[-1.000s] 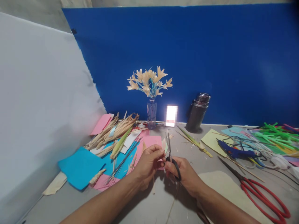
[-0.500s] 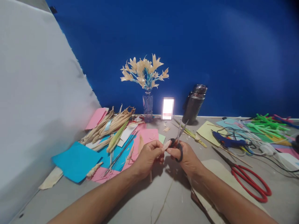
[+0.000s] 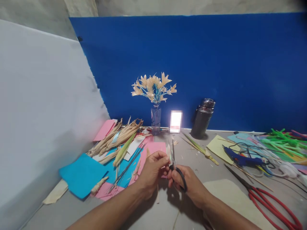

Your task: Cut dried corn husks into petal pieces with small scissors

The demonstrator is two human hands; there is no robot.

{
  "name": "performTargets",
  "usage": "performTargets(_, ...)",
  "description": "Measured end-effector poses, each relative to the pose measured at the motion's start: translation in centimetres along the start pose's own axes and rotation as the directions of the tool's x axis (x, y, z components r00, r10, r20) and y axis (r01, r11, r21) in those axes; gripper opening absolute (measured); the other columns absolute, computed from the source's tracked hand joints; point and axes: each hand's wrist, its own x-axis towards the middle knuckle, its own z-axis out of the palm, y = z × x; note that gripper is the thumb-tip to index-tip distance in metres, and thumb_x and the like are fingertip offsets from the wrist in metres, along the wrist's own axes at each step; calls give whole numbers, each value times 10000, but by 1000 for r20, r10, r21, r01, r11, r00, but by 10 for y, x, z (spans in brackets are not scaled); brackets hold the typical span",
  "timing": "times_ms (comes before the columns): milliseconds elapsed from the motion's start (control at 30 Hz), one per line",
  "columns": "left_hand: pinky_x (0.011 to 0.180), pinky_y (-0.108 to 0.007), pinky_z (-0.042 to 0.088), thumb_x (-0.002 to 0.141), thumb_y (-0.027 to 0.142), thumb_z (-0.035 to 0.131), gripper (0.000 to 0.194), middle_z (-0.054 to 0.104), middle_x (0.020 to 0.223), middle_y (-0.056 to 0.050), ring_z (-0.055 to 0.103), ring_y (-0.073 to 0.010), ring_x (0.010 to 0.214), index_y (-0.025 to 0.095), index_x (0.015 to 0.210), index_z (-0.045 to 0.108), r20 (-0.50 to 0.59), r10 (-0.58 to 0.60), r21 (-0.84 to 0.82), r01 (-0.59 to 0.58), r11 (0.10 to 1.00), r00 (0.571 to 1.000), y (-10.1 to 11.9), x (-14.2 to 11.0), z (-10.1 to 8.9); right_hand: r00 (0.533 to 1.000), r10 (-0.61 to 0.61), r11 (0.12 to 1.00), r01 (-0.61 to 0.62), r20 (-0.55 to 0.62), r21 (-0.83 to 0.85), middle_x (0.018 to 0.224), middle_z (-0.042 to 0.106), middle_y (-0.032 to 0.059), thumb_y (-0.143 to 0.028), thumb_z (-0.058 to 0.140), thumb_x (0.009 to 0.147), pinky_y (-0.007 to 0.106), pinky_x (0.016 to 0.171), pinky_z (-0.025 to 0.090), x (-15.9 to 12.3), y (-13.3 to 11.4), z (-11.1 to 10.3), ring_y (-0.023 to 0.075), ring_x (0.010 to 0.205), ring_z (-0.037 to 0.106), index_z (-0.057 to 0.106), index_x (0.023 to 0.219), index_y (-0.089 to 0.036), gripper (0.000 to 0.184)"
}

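My left hand [image 3: 153, 171] is closed in a pinch near the middle of the table. Its fingertips hold a small pale piece of dried corn husk, now mostly hidden by the fingers and scissors. A thin pale strip [image 3: 157, 195] shows below this hand. My right hand [image 3: 188, 182] grips small scissors [image 3: 181, 179] with black handles. Their narrow blades point up and away from me, slightly apart, close beside the left fingertips. Behind the hands, a clear bottle [image 3: 155, 121] holds cream husk flowers [image 3: 153, 86] on blue stems.
Dried husks [image 3: 120, 137], blue paper [image 3: 82, 175], pink paper [image 3: 158, 148] and thin wires [image 3: 126, 169] lie left. A dark flask [image 3: 203, 119] stands behind. Right are red-handled scissors [image 3: 271, 204], a blue glue gun [image 3: 244, 158] with cords, and green pipe cleaners [image 3: 284, 140].
The view has tilted up, so the scene sits lower. The scissors have turned more upright beside the left fingertips, and the pale husk piece is less visible.
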Motion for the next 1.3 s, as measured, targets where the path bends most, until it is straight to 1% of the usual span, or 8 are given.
performTargets(167, 465, -183, 367, 726, 283, 767, 244, 560, 604, 34, 485, -66, 468, 167, 764, 557, -30, -6, -2, 6, 1000, 1000, -1, 2, -3, 999, 23, 1000, -24, -26, -6, 647, 587, 16, -702, 606, 805, 241, 519, 284, 1, 2, 1, 100, 544, 399, 610, 702, -154, 557)
performTargets(333, 522, -212, 408, 748, 260, 714, 198, 591, 674, 10, 526, -88, 532, 177, 748, 534, 1, -29, 5, 29, 1000, 1000, 0, 2, -5, 993, 46, 999, -49, -111, -19, 645, 574, -1, -653, 644, 798, 238, 509, 313, 4, 1, -8, 112, 544, 434, 624, 743, -160, 496)
performTargets(533, 504, -210, 351, 661, 158, 628, 107, 459, 527, 56, 414, -71, 470, 176, 689, 526, -1, -3, 65, 3, 998, 1000, 10, 3, -8, 988, 27, 990, -48, -154, -136, 639, 586, 21, -625, 636, 792, 255, 524, 293, 6, -9, -23, 116, 549, 405, 638, 686, -149, 488)
performTargets(667, 507, -217, 353, 639, 170, 614, 94, 437, 509, 57, 388, -70, 463, 172, 637, 519, 39, -28, 107, 24, 994, 999, 13, 4, -11, 952, 32, 998, -45, -305, -36, 666, 576, 2, -471, 703, 733, 255, 535, 279, 3, -19, -22, 115, 560, 380, 656, 771, -159, 317)
performTargets(767, 517, -219, 364, 647, 172, 633, 114, 445, 513, 56, 392, -70, 464, 173, 636, 519, 66, -48, 91, 42, 995, 997, 13, 5, -11, 922, 58, 997, -37, -382, 64, 691, 575, -13, -380, 756, 661, 254, 555, 301, 2, -24, -21, 121, 589, 406, 658, 848, -170, 299)
performTargets(867, 536, -217, 382, 670, 216, 702, 172, 499, 556, 39, 447, -79, 497, 174, 667, 535, 81, -69, 58, 65, 996, 994, 14, 6, -10, 927, 67, 997, -51, -368, 52, 699, 586, -3, -365, 744, 676, 258, 553, 301, 3, -24, -23, 121, 587, 404, 660, 818, -163, 261)
performTargets(1033, 577, -220, 414, 692, 276, 782, 236, 532, 622, 27, 487, -83, 548, 166, 731, 576, 17, -81, 132, 78, 988, 997, 9, 5, -9, 912, 57, 998, -42, -406, 45, 706, 587, 1, -405, 767, 675, 261, 535, 290, 6, -21, -23, 117, 568, 399, 658, 841, -161, 315)
performTargets(1300, 529, -211, 323, 771, 326, 747, 267, 488, 564, 33, 428, -82, 523, 168, 676, 555, 104, -64, 294, 31, 955, 992, -3, -1, -4, 934, 62, 992, -17, -352, 128, 632, 530, -45, -355, 780, 651, 234, 523, 326, 5, -10, -15, 99, 549, 408, 602, 886, -160, 354)
